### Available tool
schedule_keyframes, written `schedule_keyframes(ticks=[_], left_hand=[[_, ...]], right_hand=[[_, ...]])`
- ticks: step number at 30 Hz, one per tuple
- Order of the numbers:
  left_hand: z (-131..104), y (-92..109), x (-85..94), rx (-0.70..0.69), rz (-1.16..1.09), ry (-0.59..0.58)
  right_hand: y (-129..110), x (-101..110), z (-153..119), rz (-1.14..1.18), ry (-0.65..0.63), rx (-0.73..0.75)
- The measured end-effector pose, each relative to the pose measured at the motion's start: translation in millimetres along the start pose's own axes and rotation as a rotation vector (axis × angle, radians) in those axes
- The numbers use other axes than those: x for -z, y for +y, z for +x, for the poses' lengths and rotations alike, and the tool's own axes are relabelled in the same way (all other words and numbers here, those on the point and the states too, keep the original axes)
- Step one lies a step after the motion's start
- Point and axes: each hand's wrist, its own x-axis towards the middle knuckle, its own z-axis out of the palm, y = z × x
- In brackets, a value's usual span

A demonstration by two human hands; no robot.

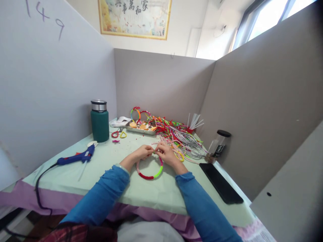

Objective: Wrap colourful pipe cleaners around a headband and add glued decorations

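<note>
A ring wrapped in coloured fuzzy stems (146,177), with red, green, magenta and pale pink sections, lies at the middle of the table. My left hand (143,153) pinches the ring's far side, fingers closed. Close beside it, my right hand (164,152) is also closed on the far side, its fingertips almost touching those of the left. The fingertips hide that part of the ring. Just beyond my right hand begins a large heap of coloured pipe cleaners (181,136).
A blue glue gun (78,157) with a black cord lies left, near a green bottle (100,122). Behind are a metal tray (141,130) and small red (115,134) and yellow loops (123,134). On the right are a clear jar (217,146) and a black phone (220,183).
</note>
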Motion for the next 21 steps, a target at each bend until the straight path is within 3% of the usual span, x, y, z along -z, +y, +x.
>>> schedule_keyframes(ticks=[6,11,14,21], left_hand=[[1.2,-1.4,3.0,-0.008,-0.020,0.044],[4.8,-2.2,5.7,0.018,-0.046,0.105],[5.7,-2.0,5.8,0.013,-0.059,0.090],[-3.7,6.9,1.8,0.030,-0.085,0.070]], right_hand=[[-1.3,-0.7,0.3,0.036,-0.026,-0.022],[1.7,-2.1,2.9,0.265,0.017,-0.410],[6.1,-3.9,2.2,0.391,-0.041,-0.594],[3.7,-6.3,1.9,0.573,-0.058,-0.579]])
